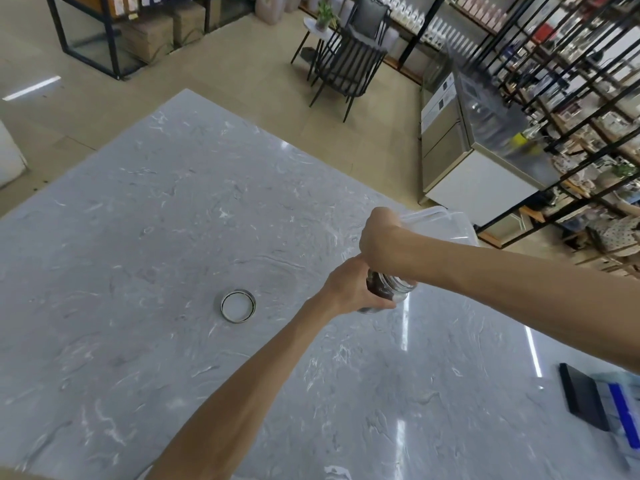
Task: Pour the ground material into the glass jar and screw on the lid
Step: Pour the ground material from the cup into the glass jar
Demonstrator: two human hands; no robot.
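My left hand (349, 289) is wrapped around a small glass jar (389, 289) with dark ground material inside, standing on the grey marble table (173, 220). My right hand (381, 240) grips the rim of a clear plastic container (446, 225), which is tipped over the jar's mouth. The wrist hides the jar's opening and the pouring edge. The metal lid (238, 305) lies upside down on the table, to the left of the jar and apart from both hands.
A dark flat object and a blue-and-white packet (602, 407) lie at the table's right edge. Beyond the far edge stand a black chair (349, 64), a steel counter unit (460, 161) and black shelving (571, 81).
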